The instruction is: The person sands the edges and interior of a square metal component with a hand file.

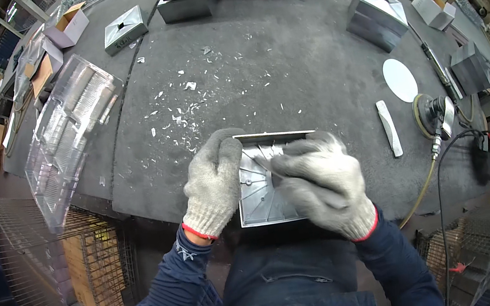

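Note:
A shallow silver metal casting with ribs fanning out inside sits at the near edge of the table, its open side facing up. My left hand, in a grey-white knit glove with a red cuff, grips its left wall, the fingers over the far left corner. Over the right half is my right hand, gloved the same way and blurred by motion. Its fingers are closed round a thin rod-like tool whose end reaches into the casting. The exact kind of tool cannot be made out, and the casting's right side is hidden.
White shavings litter the dark table. To the right lie a pale flat bar, a white oval disc and a hosed sander. Clear plastic trays stand left; metal housings line the far side.

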Motion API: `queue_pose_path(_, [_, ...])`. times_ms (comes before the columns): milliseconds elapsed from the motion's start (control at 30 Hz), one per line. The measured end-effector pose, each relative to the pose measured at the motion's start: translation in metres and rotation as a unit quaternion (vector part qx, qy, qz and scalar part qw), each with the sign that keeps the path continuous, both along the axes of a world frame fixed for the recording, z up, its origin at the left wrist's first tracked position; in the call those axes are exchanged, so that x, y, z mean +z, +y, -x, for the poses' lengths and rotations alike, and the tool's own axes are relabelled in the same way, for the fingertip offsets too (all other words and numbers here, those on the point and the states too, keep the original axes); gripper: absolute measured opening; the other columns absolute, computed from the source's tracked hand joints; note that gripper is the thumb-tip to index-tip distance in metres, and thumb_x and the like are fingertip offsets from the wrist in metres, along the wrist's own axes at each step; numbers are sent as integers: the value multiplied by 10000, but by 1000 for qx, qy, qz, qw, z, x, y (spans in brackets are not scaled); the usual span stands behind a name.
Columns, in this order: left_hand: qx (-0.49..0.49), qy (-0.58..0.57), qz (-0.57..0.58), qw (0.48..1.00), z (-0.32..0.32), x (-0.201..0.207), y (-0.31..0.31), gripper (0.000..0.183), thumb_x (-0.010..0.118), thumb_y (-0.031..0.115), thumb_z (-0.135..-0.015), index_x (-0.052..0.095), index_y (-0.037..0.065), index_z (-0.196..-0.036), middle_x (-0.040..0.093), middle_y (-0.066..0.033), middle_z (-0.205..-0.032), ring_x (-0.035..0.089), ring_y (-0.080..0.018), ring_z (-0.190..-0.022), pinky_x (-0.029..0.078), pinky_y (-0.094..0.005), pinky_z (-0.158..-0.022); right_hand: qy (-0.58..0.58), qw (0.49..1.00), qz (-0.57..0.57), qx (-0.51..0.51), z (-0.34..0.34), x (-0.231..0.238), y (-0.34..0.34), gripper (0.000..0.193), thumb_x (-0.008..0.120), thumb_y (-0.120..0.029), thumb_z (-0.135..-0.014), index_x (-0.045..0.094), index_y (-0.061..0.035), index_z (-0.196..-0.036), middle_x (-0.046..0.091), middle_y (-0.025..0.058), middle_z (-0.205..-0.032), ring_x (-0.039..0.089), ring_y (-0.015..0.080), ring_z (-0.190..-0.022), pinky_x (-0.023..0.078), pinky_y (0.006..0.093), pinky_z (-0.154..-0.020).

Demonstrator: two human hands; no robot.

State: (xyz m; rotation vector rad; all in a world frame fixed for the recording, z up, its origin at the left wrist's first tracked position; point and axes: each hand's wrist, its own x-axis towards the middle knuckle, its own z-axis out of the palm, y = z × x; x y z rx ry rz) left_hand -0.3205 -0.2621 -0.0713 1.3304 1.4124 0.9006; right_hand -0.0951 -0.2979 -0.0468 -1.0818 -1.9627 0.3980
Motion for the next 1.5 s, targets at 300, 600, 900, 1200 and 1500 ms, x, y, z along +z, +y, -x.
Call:
queue_pose_path(300, [-27,16,13,999,3,2,8,457,571,356,-1193,773,-4,-1389,809,-95,-1146,722,-157,-1056,588,-339,-965,227,957,179,-21,9,-9,-2,202,803,-36,-1018,851,46,-1196,856,189,-1065,855,300,-995,655,412,-908])
queue_pose_path(600, [-27,-8,26,999,0,7,9,443,570,341,-1192,775,-5,-1379,807,-93,-1112,723,-163,-1022,590,-349,-945,62,996,69,-5,12,3,3,232,816,-6,-975,835,61,-1196,865,192,-1089,847,369,-1006,659,451,-972])
queue_pose_path(900, [-28,-61,43,997,0,10,8,411,576,316,-1189,775,-15,-1330,771,-62,-980,694,-127,-888,584,-329,-821,21,1000,23,-5,17,3,1,294,855,-97,-914,872,-81,-1207,875,122,-1069,831,360,-1145,579,505,-1109])
queue_pose_path(1200, [-20,10,9,1000,1,11,8,431,602,342,-1184,769,-14,-1363,757,-77,-982,677,-135,-871,578,-348,-826,45,999,1,-14,18,-11,1,319,873,-148,-940,872,-107,-1256,867,98,-1033,823,340,-1109,574,491,-1084])
queue_pose_path(1500, [-24,-26,16,999,7,1,13,425,647,343,-1174,768,-15,-1368,758,-66,-1001,672,-123,-912,569,-339,-848,121,990,73,25,8,-4,-3,231,740,-163,-1064,873,10,-1140,870,131,-1022,823,338,-1064,641,477,-982])
